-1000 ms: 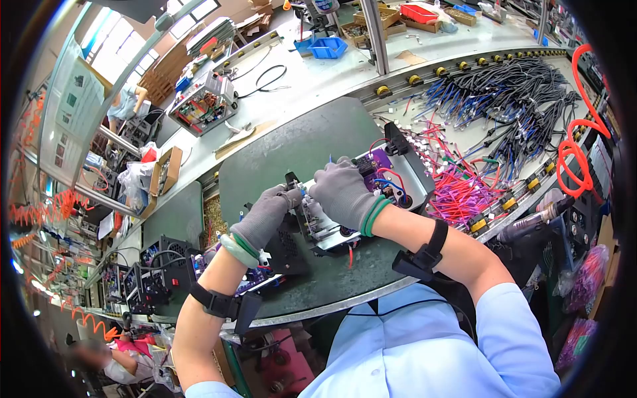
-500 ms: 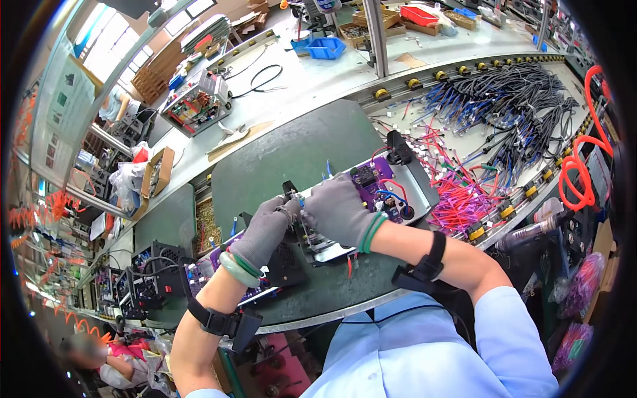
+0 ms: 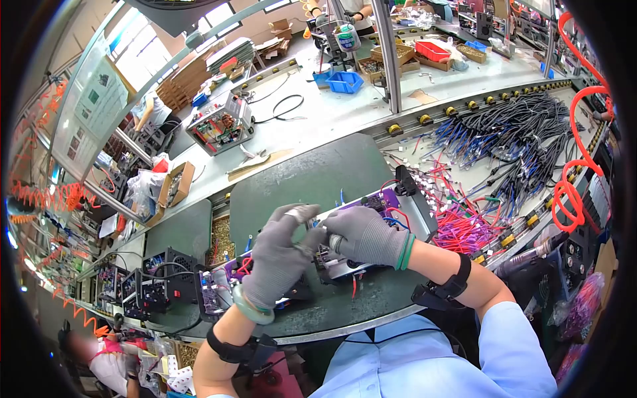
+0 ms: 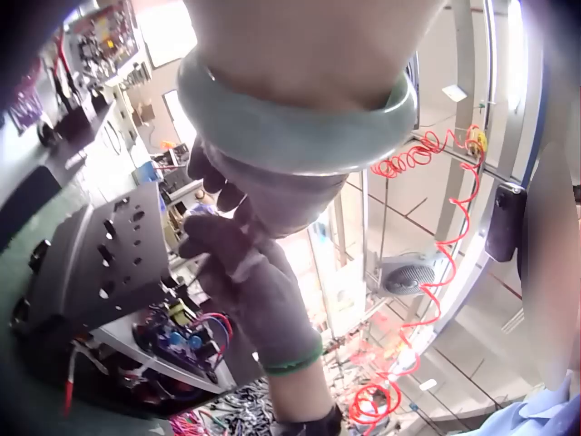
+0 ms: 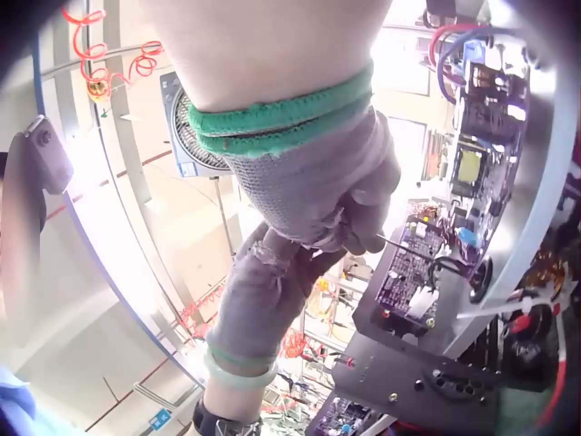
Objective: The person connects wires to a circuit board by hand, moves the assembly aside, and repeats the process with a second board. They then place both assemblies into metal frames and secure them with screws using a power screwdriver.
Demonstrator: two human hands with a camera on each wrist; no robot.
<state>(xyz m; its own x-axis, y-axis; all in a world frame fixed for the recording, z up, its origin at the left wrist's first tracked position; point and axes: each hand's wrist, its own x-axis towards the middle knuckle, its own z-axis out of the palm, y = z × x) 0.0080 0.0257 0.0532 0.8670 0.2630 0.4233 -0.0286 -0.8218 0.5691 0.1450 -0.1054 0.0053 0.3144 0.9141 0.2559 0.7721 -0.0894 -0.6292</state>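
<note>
The gloved left hand [image 3: 279, 259] is raised over the dark mat, its thumb and fingers apart in a curve. The gloved right hand [image 3: 368, 235] has bent fingers that meet the left hand's fingertips. Whether anything small lies between them cannot be told. Below and beside the right hand lies a metal chassis [image 3: 419, 215] with a purple circuit board [image 3: 391, 201]. In the right wrist view a thin dark line runs from near the right fingers [image 5: 363, 222] towards the board [image 5: 467, 173]. The left wrist view shows a black perforated panel [image 4: 109, 254] beside both hands.
Piles of black cables [image 3: 524, 132] and red wires [image 3: 458, 225] lie right of the mat [image 3: 318, 169]. More black units [image 3: 166, 265] stand at the left. An opened metal-cased device [image 3: 219, 126] sits on the far bench. A red coiled hose [image 3: 567, 199] hangs at the right.
The left hand has lifted off the chassis parts, and its fingers have spread. The right hand has shifted a little rightwards, its fingers more bent. The head view has tilted, so the bench appears lower.
</note>
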